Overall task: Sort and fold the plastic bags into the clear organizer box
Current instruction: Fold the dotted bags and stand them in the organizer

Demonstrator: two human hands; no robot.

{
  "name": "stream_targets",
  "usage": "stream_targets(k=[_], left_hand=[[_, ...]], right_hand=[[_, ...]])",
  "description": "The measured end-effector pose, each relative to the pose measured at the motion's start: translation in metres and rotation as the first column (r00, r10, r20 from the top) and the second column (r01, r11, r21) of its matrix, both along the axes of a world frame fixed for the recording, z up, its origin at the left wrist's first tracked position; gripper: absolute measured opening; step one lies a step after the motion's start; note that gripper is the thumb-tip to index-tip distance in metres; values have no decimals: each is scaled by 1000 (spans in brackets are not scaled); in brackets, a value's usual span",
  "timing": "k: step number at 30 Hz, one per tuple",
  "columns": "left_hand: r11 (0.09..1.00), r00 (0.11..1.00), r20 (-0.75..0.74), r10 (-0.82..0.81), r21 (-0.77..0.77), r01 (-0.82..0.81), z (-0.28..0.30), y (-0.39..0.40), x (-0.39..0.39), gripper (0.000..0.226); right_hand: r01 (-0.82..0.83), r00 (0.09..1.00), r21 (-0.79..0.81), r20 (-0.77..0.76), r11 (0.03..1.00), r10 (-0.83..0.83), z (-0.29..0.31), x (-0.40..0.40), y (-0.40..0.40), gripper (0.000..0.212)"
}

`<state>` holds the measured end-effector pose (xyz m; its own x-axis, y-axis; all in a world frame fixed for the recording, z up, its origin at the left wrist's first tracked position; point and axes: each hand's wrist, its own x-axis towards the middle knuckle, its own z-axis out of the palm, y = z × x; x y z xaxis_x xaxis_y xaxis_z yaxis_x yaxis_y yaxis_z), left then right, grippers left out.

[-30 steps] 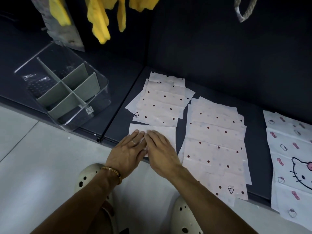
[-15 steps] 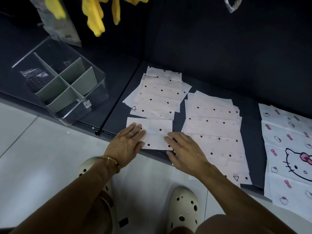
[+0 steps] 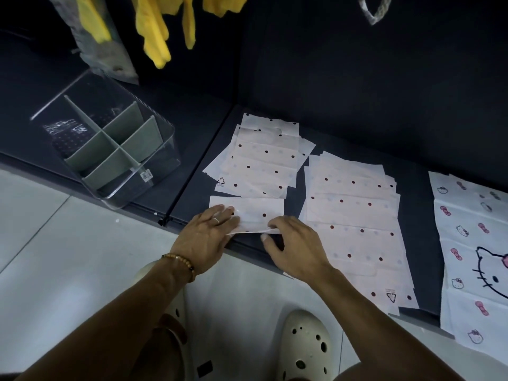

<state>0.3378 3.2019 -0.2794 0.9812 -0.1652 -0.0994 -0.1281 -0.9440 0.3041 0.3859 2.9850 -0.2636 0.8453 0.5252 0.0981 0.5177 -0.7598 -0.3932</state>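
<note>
A folded white dotted plastic bag [image 3: 257, 211] lies at the front edge of the dark shelf. My left hand [image 3: 204, 237] presses flat on its left end. My right hand [image 3: 291, 243] pinches the bag's near edge between thumb and fingers and lifts it slightly. Behind it lies a pile of dotted bags [image 3: 264, 160], and a longer pile of dotted bags [image 3: 354, 215] sits to the right. The clear organizer box [image 3: 162, 149] with grey-green dividers stands at the left on the shelf, with a dark dotted bag in its far left compartment.
Cat-print bags [image 3: 472, 243] lie at the far right, overhanging the shelf's edge. Yellow cloths [image 3: 154, 31] and a grey packet hang above the box. A rope loop [image 3: 375, 9] hangs top right. White tiled floor and my pale clogs [image 3: 303, 345] are below.
My right hand slid from beside the left hand to the bag's right end and now pinches its near edge. The left hand stayed pressed on the left end.
</note>
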Motion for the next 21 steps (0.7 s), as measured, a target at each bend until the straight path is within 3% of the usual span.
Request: stream_targets(k=[3, 6, 10, 13, 21], left_hand=[[997, 1000, -8, 28, -68, -28, 7, 2, 5, 39], [957, 984, -40, 171, -232, -176, 14, 5, 8, 29], [891, 904, -64, 423, -154, -428, 14, 3, 10, 30], [798, 820, -136, 556, -188, -572, 12, 2, 16, 32], [806, 789, -196, 583, 16, -592, 10, 13, 41, 41]], right_hand=[[92, 988, 49, -130, 995, -85, 2, 10, 0, 12], [296, 925, 149, -293, 943, -244, 2, 21, 5, 3], [498, 787, 146, -491, 855, -374, 2, 32, 14, 13], [513, 768, 63, -479, 856, -425, 2, 40, 18, 12], [439, 793, -65, -440, 896, -421, 1, 61, 22, 9]])
